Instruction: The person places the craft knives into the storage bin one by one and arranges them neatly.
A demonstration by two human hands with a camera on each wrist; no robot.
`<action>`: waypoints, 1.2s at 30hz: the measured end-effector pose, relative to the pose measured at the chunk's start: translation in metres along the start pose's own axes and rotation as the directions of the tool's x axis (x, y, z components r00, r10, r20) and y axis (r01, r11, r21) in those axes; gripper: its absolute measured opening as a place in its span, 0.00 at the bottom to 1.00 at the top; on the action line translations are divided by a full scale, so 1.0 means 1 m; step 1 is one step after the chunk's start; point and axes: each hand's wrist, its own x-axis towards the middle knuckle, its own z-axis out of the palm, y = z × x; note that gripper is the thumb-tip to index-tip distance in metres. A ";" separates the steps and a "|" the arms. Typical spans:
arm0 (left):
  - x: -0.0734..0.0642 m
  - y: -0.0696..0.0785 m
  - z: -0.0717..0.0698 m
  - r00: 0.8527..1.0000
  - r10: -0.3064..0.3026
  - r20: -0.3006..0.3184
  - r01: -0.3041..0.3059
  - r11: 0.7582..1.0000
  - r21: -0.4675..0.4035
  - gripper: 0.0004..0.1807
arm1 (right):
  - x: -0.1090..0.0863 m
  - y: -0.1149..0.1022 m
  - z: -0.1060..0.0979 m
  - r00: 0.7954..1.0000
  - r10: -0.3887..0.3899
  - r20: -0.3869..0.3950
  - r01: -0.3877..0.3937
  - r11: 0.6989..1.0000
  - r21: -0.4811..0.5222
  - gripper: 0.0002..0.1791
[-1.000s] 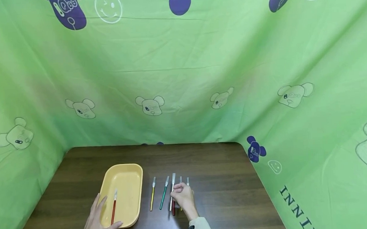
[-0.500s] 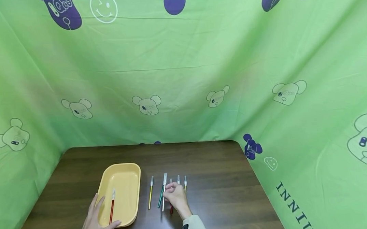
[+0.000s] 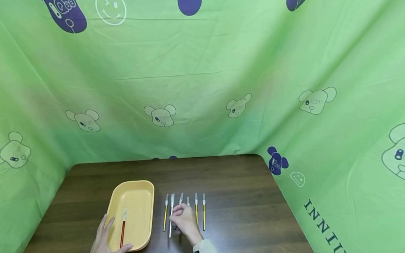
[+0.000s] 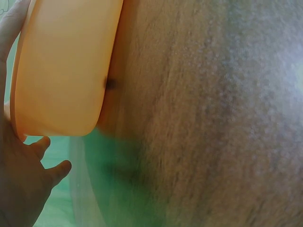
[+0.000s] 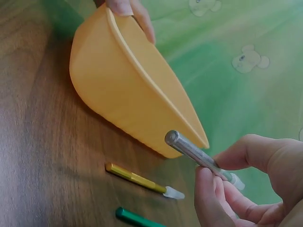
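Note:
My right hand (image 3: 184, 219) pinches a silver craft knife (image 5: 191, 150) with a clear cap between thumb and fingers. In the right wrist view it is held above the table, its butt end overlapping the yellow tray (image 5: 109, 80). My left hand (image 3: 104, 246) grips the tray's near-left corner, thumb at the near rim and fingers over the left rim. A red craft knife (image 3: 123, 231) lies inside the tray. Beneath the silver one on the table are a yellow craft knife (image 5: 137, 179) and a green craft knife (image 5: 137, 218). The right hand partly hides the ones behind it.
Two more yellow-handled craft knives, one (image 3: 196, 209) beside the right hand and another (image 3: 204, 213) farther right, lie on the dark wooden table (image 3: 246, 200). A capped tip (image 3: 188, 201) shows behind the hand. Green printed cloth (image 3: 200, 73) hangs around the table.
My right hand has moved left with the silver craft knife, from over the row's middle toward the tray. The left hand stays on the tray. The head view has shifted slightly.

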 end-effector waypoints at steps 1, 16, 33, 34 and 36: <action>0.000 0.000 0.000 1.000 0.001 -0.003 -0.001 1.000 0.000 0.59 | 0.000 0.000 0.001 1.000 0.003 0.005 -0.003 1.000 -0.005 0.13; 0.001 -0.002 0.001 1.000 0.013 -0.010 -0.013 1.000 -0.010 0.60 | 0.003 -0.007 0.013 1.000 -0.019 0.021 0.019 1.000 0.024 0.11; -0.001 -0.002 0.002 0.998 0.043 -0.047 -0.043 0.999 -0.010 0.60 | 0.002 -0.017 0.036 0.997 -0.055 0.049 0.054 0.998 0.020 0.12; 0.000 -0.002 0.002 0.998 0.041 -0.045 -0.041 0.999 -0.010 0.60 | 0.002 -0.018 0.038 0.997 -0.061 0.054 0.059 0.998 0.025 0.12; 0.000 -0.003 0.003 0.998 0.037 -0.044 -0.037 0.999 -0.011 0.60 | 0.003 -0.018 0.042 0.996 -0.063 0.067 0.060 0.997 0.037 0.12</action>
